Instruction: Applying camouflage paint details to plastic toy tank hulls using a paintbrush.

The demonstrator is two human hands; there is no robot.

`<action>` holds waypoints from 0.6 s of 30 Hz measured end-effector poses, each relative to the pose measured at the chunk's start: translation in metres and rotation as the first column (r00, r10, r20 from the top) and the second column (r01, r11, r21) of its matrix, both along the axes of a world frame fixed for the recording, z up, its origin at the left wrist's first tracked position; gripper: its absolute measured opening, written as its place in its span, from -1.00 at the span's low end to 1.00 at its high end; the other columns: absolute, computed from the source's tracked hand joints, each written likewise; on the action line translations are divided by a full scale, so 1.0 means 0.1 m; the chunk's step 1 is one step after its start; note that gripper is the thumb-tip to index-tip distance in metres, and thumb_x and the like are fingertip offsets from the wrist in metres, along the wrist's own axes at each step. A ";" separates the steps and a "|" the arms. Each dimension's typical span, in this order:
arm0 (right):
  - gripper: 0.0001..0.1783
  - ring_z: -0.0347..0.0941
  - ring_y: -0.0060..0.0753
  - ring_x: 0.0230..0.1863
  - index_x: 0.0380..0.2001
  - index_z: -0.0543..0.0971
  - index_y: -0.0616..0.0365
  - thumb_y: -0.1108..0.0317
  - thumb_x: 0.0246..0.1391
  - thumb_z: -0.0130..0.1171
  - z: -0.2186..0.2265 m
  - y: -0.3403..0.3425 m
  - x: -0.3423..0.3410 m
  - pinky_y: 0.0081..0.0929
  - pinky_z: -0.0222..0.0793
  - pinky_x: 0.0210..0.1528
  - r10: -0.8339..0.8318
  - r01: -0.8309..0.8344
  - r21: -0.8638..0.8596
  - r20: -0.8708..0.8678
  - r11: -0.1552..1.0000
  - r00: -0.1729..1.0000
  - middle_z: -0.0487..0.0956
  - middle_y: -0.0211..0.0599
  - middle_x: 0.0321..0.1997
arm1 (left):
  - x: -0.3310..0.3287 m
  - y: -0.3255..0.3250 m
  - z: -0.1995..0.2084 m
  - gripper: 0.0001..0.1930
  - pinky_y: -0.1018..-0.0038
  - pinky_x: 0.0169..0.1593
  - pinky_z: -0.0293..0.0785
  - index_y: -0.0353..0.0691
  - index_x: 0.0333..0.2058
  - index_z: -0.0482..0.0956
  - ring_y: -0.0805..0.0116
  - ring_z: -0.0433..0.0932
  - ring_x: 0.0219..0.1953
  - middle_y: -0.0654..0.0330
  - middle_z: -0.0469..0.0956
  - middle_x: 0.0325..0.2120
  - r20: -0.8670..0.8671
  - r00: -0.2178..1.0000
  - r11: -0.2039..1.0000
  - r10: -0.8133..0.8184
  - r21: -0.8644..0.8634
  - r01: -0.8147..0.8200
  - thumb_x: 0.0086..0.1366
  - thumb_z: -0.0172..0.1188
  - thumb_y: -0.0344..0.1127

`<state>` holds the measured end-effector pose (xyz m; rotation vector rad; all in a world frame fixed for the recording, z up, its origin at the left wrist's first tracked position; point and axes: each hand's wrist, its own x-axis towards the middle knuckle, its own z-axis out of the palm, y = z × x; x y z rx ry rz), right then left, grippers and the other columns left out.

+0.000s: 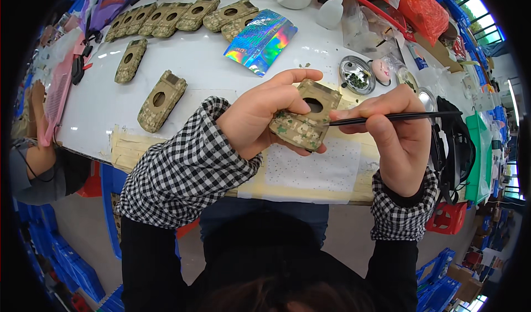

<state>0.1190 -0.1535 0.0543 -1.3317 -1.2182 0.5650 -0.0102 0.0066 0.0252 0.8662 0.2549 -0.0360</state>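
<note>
Above a white, speckled paper sheet [315,171], a person's left hand [268,110] holds a tan-green camouflage tank-hull model [301,128] while the right hand [395,132] pinches a slim black pointed tool [406,116] against it; surface detailing appears under way, likely calling for steadiness next.
</note>
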 end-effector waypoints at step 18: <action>-0.77 0.56 -0.25 -0.21 -0.32 0.34 0.31 0.31 0.20 0.02 -0.01 -0.01 0.03 -0.51 0.53 -0.19 0.034 -0.033 -0.043 0.019 0.999 0.999 0.55 -0.04 -0.33 | 0.00 -0.01 -0.01 -0.36 0.47 -0.47 0.58 -0.21 0.21 0.07 0.09 0.60 -0.41 -0.07 0.42 -0.07 -0.004 1.000 1.000 0.010 0.006 -0.010 0.10 -0.10 -0.34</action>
